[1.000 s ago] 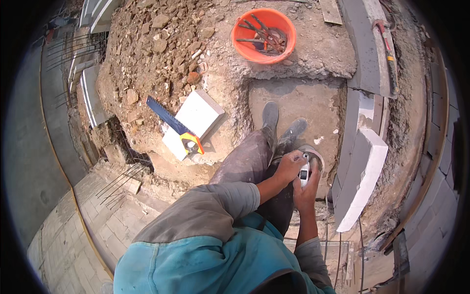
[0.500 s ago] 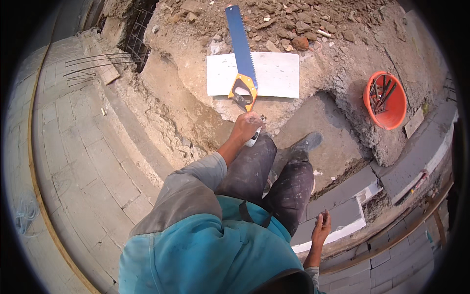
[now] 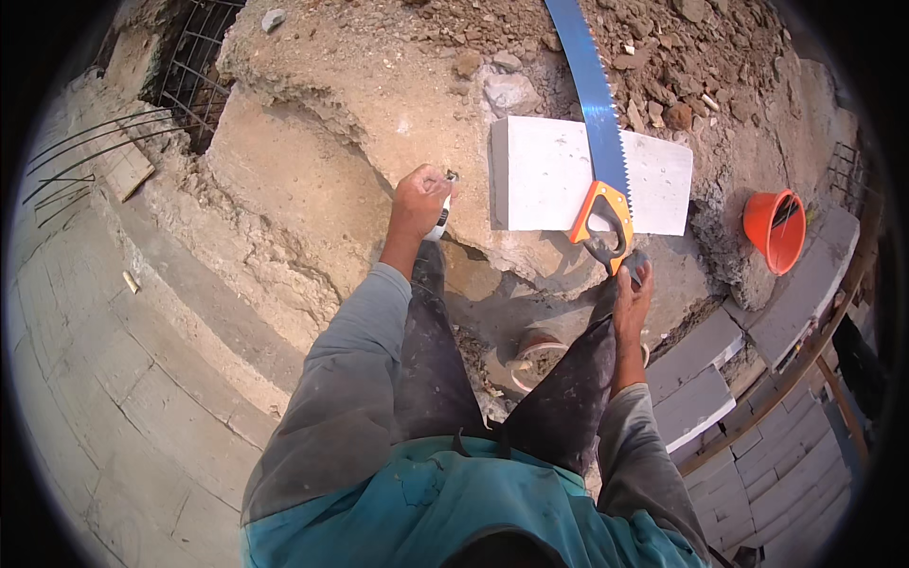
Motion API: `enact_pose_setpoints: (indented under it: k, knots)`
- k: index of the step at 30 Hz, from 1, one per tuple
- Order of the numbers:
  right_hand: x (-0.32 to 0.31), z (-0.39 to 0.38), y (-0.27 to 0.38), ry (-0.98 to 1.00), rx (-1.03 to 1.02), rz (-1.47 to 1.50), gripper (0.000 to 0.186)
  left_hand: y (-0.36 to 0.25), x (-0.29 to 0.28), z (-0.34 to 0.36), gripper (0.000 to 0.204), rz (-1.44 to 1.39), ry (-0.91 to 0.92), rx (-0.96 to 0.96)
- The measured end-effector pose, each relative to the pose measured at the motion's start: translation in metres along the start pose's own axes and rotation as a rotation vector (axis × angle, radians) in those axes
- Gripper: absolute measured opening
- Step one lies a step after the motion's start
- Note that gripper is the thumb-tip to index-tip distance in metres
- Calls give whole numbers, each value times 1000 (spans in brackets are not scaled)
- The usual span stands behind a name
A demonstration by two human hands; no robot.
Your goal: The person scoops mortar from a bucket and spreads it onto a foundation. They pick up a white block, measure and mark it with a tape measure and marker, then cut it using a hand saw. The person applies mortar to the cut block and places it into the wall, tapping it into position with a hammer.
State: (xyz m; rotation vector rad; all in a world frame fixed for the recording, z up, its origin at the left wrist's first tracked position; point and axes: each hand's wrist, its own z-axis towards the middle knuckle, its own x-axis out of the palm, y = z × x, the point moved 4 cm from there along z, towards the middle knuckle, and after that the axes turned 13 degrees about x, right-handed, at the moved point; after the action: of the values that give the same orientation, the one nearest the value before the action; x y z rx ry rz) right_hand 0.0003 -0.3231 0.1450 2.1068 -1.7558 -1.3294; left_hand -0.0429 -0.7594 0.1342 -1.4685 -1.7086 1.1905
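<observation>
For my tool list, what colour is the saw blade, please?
The saw blade is blue, clearest in the head view.

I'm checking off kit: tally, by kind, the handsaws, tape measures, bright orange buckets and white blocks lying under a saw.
Handsaw: 1
Tape measure, in the left hand: 1
Bright orange bucket: 1
White block under the saw: 1
Total: 4

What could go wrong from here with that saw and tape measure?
The saw lies across the white block, its handle jutting past the near edge; the nearby right hand could knock it. Its bare teeth might nick that hand. The tape measure, in the left hand, could slip onto rough ground.
</observation>
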Motion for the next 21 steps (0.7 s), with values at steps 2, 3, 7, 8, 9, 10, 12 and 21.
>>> enact_pose_setpoints:
  k: [2,3,7,8,9,10,12,21]
  knots:
    - [49,19,5,23,239,287,62,-2,-29,-52,3,-70,-56,-183]
    - [66,26,5,23,315,333,48,15,-51,-67,2,-80,-116,-197]
    - [89,13,19,-51,261,420,15,36,-107,-134,2,29,-184,-275]
    - [106,0,42,-31,277,465,15,37,-110,-139,2,76,-176,-280]
    - [120,-12,67,-14,294,511,16,37,-110,-145,3,122,-165,-285]
    - [133,-13,86,9,305,530,16,34,-101,-148,3,158,-137,-287]
    - [178,-14,132,164,296,750,17,24,-77,-146,4,111,-114,-305]
    - [236,16,195,521,129,303,46,1,59,-125,6,29,148,-231]
